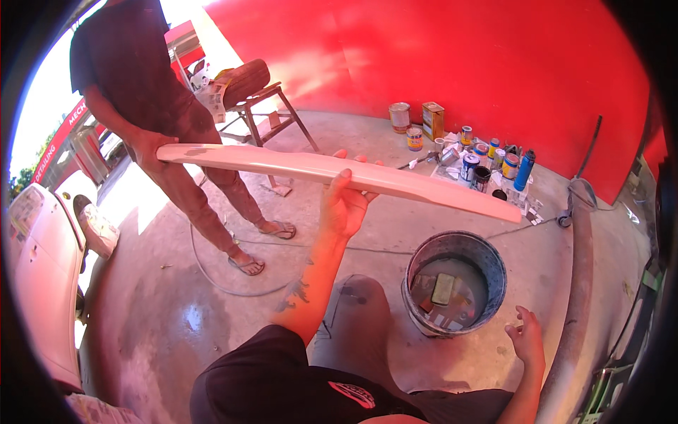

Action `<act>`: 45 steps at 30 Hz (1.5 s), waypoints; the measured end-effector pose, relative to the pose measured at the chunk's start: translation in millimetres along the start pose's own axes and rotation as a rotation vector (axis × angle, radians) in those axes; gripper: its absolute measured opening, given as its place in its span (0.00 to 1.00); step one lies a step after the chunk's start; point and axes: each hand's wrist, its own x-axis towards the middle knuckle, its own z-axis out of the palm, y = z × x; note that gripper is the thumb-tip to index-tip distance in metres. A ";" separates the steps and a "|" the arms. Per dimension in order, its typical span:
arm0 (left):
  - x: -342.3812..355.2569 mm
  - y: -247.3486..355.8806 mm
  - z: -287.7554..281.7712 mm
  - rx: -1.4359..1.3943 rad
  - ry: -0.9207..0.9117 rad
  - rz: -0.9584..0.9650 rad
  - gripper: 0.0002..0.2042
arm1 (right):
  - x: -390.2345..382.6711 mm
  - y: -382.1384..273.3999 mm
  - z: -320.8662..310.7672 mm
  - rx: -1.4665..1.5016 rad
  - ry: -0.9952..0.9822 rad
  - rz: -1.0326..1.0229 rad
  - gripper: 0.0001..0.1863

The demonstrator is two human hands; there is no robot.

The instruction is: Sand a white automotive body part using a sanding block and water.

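Long pale panel [282,164] is held raised beyond the bucket [462,247], mostly to its left, pinched by the left hand [345,205] between thumb and fingers, left forearm [314,279] stretched upward left of the bucket. Right hand [527,340] is held low, just right of the bucket, fingers half-curled, slightly spread.

Daylight whites out the upper left, glare spots the floor [192,316], and edges curve into black.
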 end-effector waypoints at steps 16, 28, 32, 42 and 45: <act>-105.2 -111.6 55.9 -0.299 -0.227 -0.318 0.28 | -12.8 -79.6 -17.2 -0.199 0.557 -0.571 0.55; -103.3 -141.5 81.9 -0.314 -0.064 -0.575 0.26 | -25.9 -87.1 -25.0 -0.388 0.538 -0.513 0.49; -78.0 -143.1 89.2 -0.294 -0.038 -0.580 0.26 | -21.5 -94.6 -14.9 -0.363 0.504 -0.495 0.50; 7.1 -121.4 101.8 -0.074 0.088 -0.275 0.24 | -19.6 -99.8 6.2 0.209 0.285 -0.577 0.55; 38.0 -88.1 98.5 -0.031 -0.056 -0.278 0.23 | -14.3 -81.7 -3.2 0.215 0.337 -0.516 0.54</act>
